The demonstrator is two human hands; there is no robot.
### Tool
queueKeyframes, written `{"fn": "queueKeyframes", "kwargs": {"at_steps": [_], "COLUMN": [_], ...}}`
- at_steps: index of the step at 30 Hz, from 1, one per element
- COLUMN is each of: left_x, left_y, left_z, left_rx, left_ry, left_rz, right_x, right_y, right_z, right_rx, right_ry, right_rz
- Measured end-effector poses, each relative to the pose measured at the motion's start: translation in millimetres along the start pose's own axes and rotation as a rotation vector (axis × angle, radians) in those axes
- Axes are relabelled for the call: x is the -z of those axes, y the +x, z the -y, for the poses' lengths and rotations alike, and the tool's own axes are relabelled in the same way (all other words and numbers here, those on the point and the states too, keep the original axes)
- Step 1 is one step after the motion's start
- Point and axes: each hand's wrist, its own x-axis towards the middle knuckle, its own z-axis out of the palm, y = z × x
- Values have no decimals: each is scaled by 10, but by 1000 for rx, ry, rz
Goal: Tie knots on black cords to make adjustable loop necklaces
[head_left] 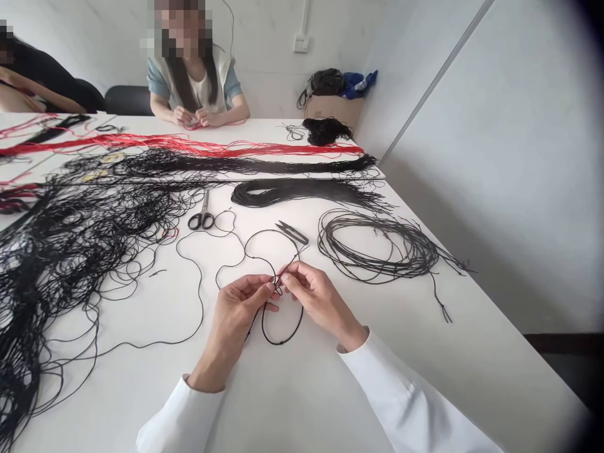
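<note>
Sleeves (401, 390) lead to the left hand (234, 309) and right hand (321, 299), pinching a cord (282, 343) this side of the snips (299, 237), its knot (278, 289) looking part made but not pulled tight.

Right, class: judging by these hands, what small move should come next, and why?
Probably draw the small loop gently snug: it looks open, and the left hand and right hand pinch the black cord close on either side of it.

White table (401, 352) before pale walls (514, 157), black chair (126, 100) behind.
</note>
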Motion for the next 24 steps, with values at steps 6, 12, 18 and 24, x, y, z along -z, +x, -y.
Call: {"fn": "queueKeyframes", "kwargs": {"at_steps": [6, 12, 18, 24], "left_x": [-16, -33, -54, -42], "left_y": [-6, -10, -18, -26], "left_z": [13, 26, 21, 13], "left_rx": [-98, -136, -133, -106], "left_ry": [55, 126, 179, 182], "left_rz": [-96, -104, -81, -139], "right_x": [-36, -53, -43, -62], "right_y": [2, -6, 2, -7], "right_z": [-16, 4, -10, -14], "right_rx": [-33, -77, -114, -118], "right_ry": [108, 172, 231, 211], "right_rz": [10, 22, -9, 6]}}
